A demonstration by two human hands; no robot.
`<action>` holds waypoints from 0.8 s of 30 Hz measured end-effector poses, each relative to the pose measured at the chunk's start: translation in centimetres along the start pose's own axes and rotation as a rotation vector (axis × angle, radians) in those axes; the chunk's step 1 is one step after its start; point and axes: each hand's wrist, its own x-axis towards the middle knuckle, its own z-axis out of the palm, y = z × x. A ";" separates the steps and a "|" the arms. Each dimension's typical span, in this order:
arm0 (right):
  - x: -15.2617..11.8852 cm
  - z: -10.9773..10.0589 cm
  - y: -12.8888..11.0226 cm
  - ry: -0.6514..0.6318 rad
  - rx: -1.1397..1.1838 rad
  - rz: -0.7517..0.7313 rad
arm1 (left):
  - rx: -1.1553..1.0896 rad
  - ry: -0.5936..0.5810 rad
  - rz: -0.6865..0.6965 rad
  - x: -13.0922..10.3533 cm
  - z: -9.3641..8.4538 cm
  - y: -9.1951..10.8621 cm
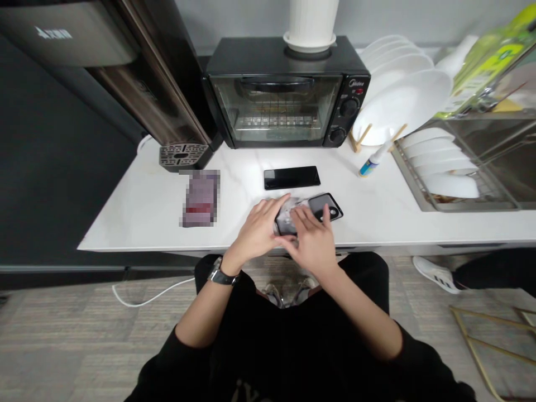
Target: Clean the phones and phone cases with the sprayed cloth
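A phone case (320,204) with a dark rim and a round camera opening lies on the white counter near its front edge. At its left end, my left hand (260,226) holds the side with bent fingers. My right hand (313,237) rests over the middle, its fingers bent on the surface and the thumb at the near edge. Between the hands shows a pale, blurred patch (287,210); I cannot tell what it is. Just behind the case lies a black phone (292,177), apart from both hands.
A toaster oven (276,109) stands behind, left of plates (402,100) in a rack. A glue bottle (370,164) stands to the right, before a sink with bowls (444,162). At left are a pixelated purple item (201,198) and a drink dispenser (184,155). Someone's shoe (435,273) is below right.
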 end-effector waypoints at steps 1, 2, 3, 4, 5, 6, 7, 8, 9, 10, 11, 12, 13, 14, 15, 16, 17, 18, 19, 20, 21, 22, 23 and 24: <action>0.0 0.4 -1.1 -0.024 0.041 -0.038 | 0.002 0.001 -0.006 0.0 0.0 -0.1; -0.2 0.5 -1.7 -0.048 0.079 -0.069 | -0.004 0.004 -0.013 0.0 0.0 -0.1; -0.5 0.3 -1.7 -0.071 0.108 -0.089 | -0.015 0.010 -0.022 0.0 0.0 -0.1; -0.9 -0.2 -1.2 -0.088 0.125 -0.095 | -0.028 0.013 -0.029 0.0 0.0 0.0; -1.3 -0.9 -0.2 -0.096 0.123 -0.087 | -0.038 0.016 -0.031 0.0 -0.1 0.1; -1.6 -1.8 1.1 -0.102 0.107 -0.068 | -0.044 0.017 -0.032 0.0 -0.1 0.2; -1.9 -2.6 2.6 -0.078 0.064 -0.030 | -0.045 0.020 -0.032 0.0 -0.1 0.3; -2.0 -3.3 3.9 -0.046 0.012 0.015 | -0.042 0.021 -0.032 0.0 -0.1 0.3; -1.9 -3.7 5.0 -0.009 -0.040 0.060 | -0.037 0.022 -0.032 0.1 0.0 0.4; -1.7 -3.7 5.6 0.025 -0.082 0.099 | -0.035 0.022 -0.031 0.1 0.0 0.4; -1.4 -3.5 5.6 0.046 -0.105 0.122 | -0.034 0.019 -0.029 0.1 0.0 0.4; -1.1 -2.9 5.1 0.056 -0.110 0.126 | -0.035 0.013 -0.027 0.1 0.0 0.3; -0.7 -2.2 4.1 0.052 -0.097 0.112 | -0.037 0.004 -0.023 0.1 0.0 0.2; -0.4 -1.4 2.8 0.035 -0.068 0.081 | -0.042 -0.007 -0.018 0.1 -0.1 0.0; -0.3 -0.6 1.4 0.015 -0.029 0.038 | -0.049 -0.015 -0.015 0.1 -0.2 -0.1; -0.2 0.0 0.1 -0.016 0.021 -0.008 | -0.057 -0.022 -0.013 0.1 -0.3 -0.2; -0.3 0.4 -0.8 -0.039 0.069 -0.051 | -0.065 -0.025 -0.014 0.1 -0.4 -0.3; -0.4 0.4 -1.3 -0.059 0.111 -0.088 | -0.072 -0.026 -0.017 0.1 -0.4 -0.3; -0.7 0.1 -1.2 -0.075 0.141 -0.112 | -0.077 -0.024 -0.023 0.0 -0.5 -0.3; -1.1 -0.4 -0.5 -0.084 0.152 -0.123 | -0.078 -0.020 -0.030 0.0 -0.5 -0.3; -1.5 -1.2 0.6 -0.086 0.141 -0.117 | -0.074 -0.015 -0.037 0.0 -0.4 -0.2; -1.9 -2.0 2.0 -0.085 0.112 -0.099 | -0.068 -0.010 -0.042 0.1 -0.4 -0.1; -2.1 -2.8 3.4 -0.066 0.065 -0.065 | -0.061 -0.001 -0.047 0.1 -0.3 0.0; -2.2 -3.4 4.8 -0.040 0.009 -0.024 | -0.055 0.006 -0.049 0.1 -0.2 0.0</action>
